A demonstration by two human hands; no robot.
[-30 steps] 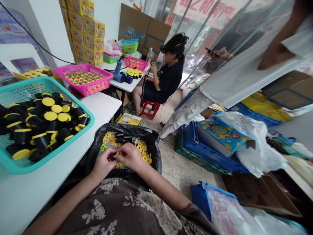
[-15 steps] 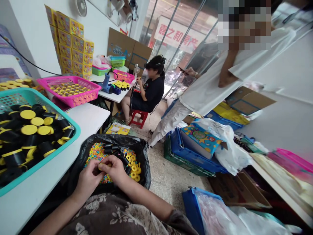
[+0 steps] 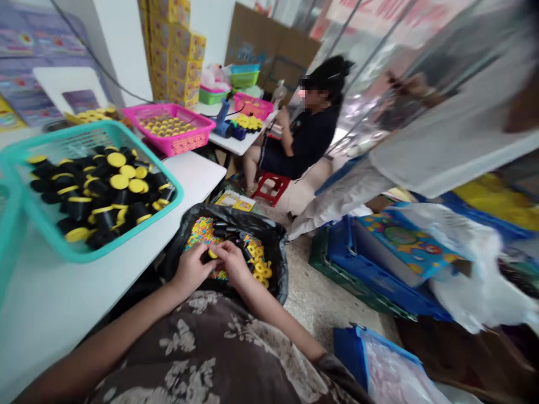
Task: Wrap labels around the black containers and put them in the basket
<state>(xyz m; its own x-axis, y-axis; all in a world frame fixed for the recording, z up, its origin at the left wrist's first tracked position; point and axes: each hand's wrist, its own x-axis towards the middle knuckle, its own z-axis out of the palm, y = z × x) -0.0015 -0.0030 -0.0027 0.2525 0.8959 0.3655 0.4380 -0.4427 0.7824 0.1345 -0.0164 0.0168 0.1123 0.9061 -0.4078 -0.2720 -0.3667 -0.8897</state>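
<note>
My left hand [image 3: 191, 269] and my right hand [image 3: 233, 264] meet over a bin lined with a black plastic bag [image 3: 278, 247]. Between their fingertips is a small yellow round piece [image 3: 213, 254], pinched from both sides; a dark part seems to sit beside it, partly hidden by the fingers. Below lie many tiny coloured beads [image 3: 201, 230], several black cylinders [image 3: 225, 228] and a heap of yellow rings [image 3: 261, 270] on the right side of the bin.
On the white table [image 3: 196, 171] at left, a teal basket [image 3: 179, 196] holds black cylinders with yellow caps. Behind it stands a pink basket [image 3: 193, 145]. A co-worker [image 3: 314, 129] sits on a red stool [image 3: 272, 188]; another person stands at right near blue crates [image 3: 337, 241].
My view has swung left and downward, so the surroundings sit further right. The yellow piece shows more clearly between my fingers; both hands still hold it over the bin.
</note>
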